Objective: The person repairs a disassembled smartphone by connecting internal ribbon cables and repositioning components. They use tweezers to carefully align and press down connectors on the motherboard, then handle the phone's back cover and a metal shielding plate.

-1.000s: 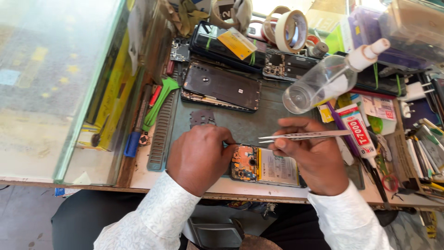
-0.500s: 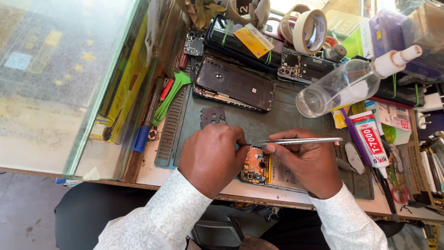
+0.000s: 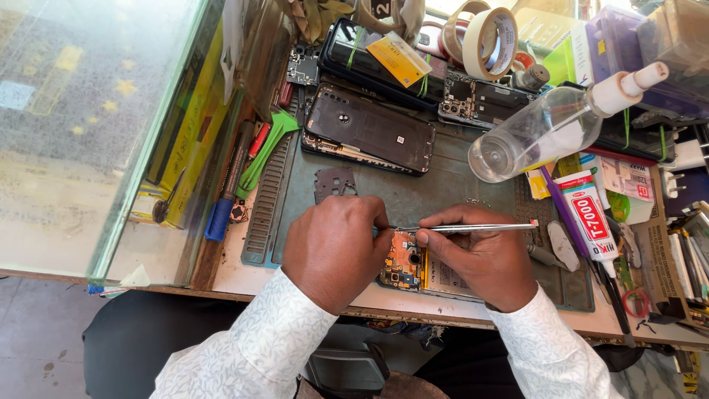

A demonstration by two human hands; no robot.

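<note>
An opened phone (image 3: pixel 408 266) with its circuit board exposed lies on a grey-green work mat (image 3: pixel 443 185) near the bench's front edge. My left hand (image 3: pixel 336 247) rests on the phone's left end, fingers curled over it. My right hand (image 3: pixel 480 258) pinches metal tweezers (image 3: pixel 473 227), which lie horizontal with their tips pointing left toward my left fingers above the board. What the tips touch is hidden by my fingers.
A dark phone back cover (image 3: pixel 369 129) and a small metal shield plate (image 3: pixel 334 181) lie further back on the mat. A clear plastic bottle (image 3: pixel 554 129) lies on its side at right, beside a glue tube (image 3: pixel 588 218). Tape rolls (image 3: pixel 487 37) sit behind. A glass counter (image 3: pixel 81 118) stands at left.
The view has shifted, so the bench sits lower and closer in frame. My right hand lowered the tweezers toward the phone, and both hands came closer together over the board.
</note>
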